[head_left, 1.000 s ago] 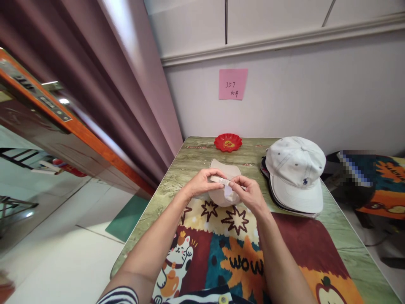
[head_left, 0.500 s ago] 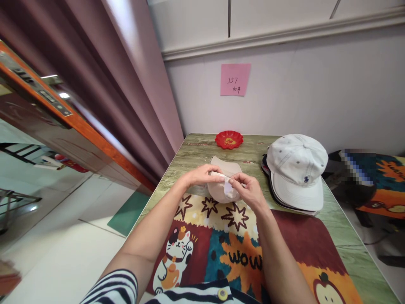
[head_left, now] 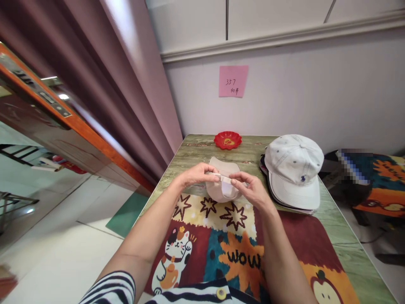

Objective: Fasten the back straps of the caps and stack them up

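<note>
A pale beige cap (head_left: 218, 194) lies upside down at the far edge of a patterned mat (head_left: 196, 261), its brim pointing toward the wall. My left hand (head_left: 199, 174) pinches the left side of the cap's back strap between thumb and fingers. On the right side of the strap, my right hand (head_left: 249, 185) grips with thumb and forefinger. The strap runs between both hands, above the opening at the cap's back. To the right stands a stack of caps with a white cap (head_left: 294, 169) on top, a small dark blue emblem on its front.
A red scalloped dish (head_left: 228, 140) sits at the back of the green wood-look table (head_left: 351, 236). A pink note (head_left: 233, 81) is stuck to the wall behind. At the left are a purple curtain (head_left: 126, 76) and an orange door edge (head_left: 95, 135).
My right hand's fingers have shifted and straightened along the strap, and the strap between my hands now shows more clearly. The cap stays in nearly the same place.
</note>
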`<action>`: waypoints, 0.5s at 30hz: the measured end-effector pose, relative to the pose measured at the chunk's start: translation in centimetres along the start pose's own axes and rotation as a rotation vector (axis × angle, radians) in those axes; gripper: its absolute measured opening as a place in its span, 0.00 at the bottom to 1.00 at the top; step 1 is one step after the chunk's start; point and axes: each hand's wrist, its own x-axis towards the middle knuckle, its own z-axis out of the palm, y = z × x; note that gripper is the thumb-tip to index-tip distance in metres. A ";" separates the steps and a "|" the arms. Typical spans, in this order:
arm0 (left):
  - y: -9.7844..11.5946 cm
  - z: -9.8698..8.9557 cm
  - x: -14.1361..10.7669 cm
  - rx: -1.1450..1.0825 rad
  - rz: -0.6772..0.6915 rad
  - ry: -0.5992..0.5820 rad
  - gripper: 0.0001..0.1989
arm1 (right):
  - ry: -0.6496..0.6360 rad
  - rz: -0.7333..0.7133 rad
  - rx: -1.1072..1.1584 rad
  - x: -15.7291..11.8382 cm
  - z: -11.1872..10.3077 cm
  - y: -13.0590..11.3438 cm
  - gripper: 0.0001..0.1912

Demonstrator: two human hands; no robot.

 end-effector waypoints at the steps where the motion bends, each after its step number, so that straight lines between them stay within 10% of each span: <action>1: 0.1 -0.5 -0.2 0.044 0.004 -0.004 0.18 | -0.027 -0.004 -0.035 -0.2 -1.0 0.3 0.23; 7: -0.4 -2.8 -0.6 0.381 0.012 -0.018 0.32 | -0.191 0.024 -0.360 -1.4 -5.6 4.0 0.38; 15: -0.1 -1.4 1.0 0.477 -0.037 -0.049 0.25 | -0.147 0.043 -0.685 0.1 -3.0 6.9 0.29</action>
